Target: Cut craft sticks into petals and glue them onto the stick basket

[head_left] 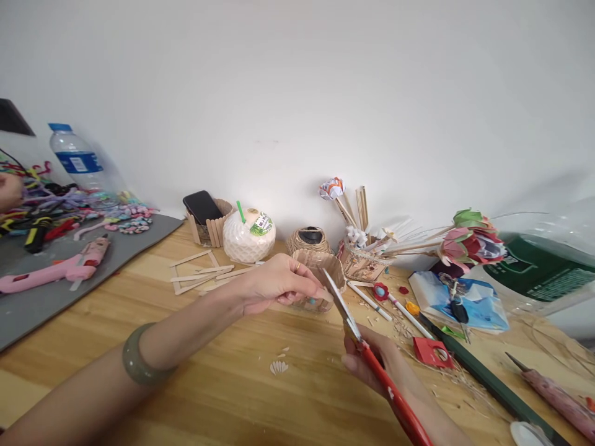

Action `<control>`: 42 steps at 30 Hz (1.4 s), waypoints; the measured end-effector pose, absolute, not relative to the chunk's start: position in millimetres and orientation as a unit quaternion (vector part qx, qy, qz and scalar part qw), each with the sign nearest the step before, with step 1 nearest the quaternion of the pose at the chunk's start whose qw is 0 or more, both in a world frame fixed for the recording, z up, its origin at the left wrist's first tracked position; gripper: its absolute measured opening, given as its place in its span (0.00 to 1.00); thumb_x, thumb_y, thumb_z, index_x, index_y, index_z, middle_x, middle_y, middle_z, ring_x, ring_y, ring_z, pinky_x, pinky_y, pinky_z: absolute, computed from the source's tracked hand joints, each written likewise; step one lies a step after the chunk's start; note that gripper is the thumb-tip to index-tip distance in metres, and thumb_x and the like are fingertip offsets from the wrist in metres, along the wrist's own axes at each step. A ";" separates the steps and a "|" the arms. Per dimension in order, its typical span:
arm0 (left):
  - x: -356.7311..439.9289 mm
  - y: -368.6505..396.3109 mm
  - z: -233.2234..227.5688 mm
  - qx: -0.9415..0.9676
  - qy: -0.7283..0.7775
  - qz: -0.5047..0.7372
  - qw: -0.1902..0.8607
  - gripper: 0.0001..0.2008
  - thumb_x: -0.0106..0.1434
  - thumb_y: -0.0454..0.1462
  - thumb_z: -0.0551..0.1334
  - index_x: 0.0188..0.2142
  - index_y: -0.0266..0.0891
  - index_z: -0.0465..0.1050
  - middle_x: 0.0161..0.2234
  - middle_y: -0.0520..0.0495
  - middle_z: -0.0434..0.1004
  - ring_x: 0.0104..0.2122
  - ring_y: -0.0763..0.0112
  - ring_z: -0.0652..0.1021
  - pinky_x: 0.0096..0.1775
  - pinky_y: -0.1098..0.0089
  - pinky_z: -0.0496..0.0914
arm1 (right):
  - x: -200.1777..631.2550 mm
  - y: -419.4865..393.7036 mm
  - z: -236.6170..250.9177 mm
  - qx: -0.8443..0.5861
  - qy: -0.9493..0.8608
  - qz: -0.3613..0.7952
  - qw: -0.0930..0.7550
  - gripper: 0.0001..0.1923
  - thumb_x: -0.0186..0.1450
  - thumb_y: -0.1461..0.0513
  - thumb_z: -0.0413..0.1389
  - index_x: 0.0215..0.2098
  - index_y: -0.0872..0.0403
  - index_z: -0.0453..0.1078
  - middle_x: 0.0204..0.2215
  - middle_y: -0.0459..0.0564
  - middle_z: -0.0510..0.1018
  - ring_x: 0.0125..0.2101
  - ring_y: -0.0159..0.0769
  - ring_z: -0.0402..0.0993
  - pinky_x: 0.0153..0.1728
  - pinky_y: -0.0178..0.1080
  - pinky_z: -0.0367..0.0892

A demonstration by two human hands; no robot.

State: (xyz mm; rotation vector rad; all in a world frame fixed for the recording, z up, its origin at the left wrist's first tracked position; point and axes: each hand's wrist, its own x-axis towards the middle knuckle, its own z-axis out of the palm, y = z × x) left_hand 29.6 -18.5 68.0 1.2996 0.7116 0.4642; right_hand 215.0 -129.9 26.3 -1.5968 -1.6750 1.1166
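Observation:
My left hand [283, 282] is closed in a pinch on a small thin pale piece [328, 296], possibly a bit of wooden stick; its far end lies beside the scissor blades. In my right hand [379, 356] is a pair of scissors [346, 313] with red handles, blades pointing up and away toward the pinched piece. Whether the blades touch the piece I cannot tell. Several small petal-shaped pale pieces [279, 367] lie on the wooden table [218, 396] below my hands. Just behind my left fingertips stands a woven-looking brown basket [337, 269], partly hidden.
Behind are a white coconut [248, 238] with a green straw, a twine ball [302, 241] and a stick holder with a phone [202, 207]. Paper flowers [469, 248] stand right, above a long green tool [483, 368]. A pink glue gun [60, 269] and another person's hand [9, 191] are left.

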 end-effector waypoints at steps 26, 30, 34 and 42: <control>58.5 -66.3 42.5 0.555 0.334 0.189 0.738 0.10 0.45 0.37 0.68 0.22 0.35 0.69 0.19 0.54 0.71 0.21 0.77 0.67 0.24 0.74 0.58 | 215.1 -134.2 28.1 -0.505 -0.537 0.406 0.540 0.15 0.52 0.58 0.64 0.29 0.51 0.62 0.27 0.44 0.69 0.30 0.36 0.67 0.32 0.37 0.64; 58.9 -67.0 40.4 0.538 0.323 0.189 0.755 0.13 0.44 0.39 0.69 0.21 0.36 0.66 0.17 0.54 0.71 0.17 0.78 0.65 0.23 0.73 0.57 | 214.9 -134.4 30.2 -0.514 -0.525 0.386 0.558 0.18 0.49 0.55 0.66 0.29 0.51 0.63 0.26 0.45 0.70 0.28 0.36 0.67 0.31 0.38 0.64; 58.8 -66.8 40.3 0.555 0.306 0.206 0.746 0.14 0.46 0.39 0.69 0.22 0.37 0.64 0.19 0.51 0.74 0.18 0.78 0.67 0.24 0.72 0.58 | 217.1 -131.0 29.8 -0.546 -0.509 0.370 0.552 0.20 0.48 0.52 0.66 0.27 0.51 0.61 0.22 0.41 0.64 0.22 0.32 0.61 0.24 0.35 0.60; 54.5 -62.7 48.1 0.566 0.313 0.342 0.681 0.13 0.50 0.36 0.67 0.35 0.35 0.73 0.24 0.53 0.72 0.24 0.76 0.71 0.29 0.72 0.65 | 220.9 -132.7 32.2 -0.535 -0.539 0.433 0.485 0.23 0.53 0.43 0.57 0.26 0.54 0.63 0.19 0.41 0.60 0.20 0.29 0.54 0.20 0.33 0.54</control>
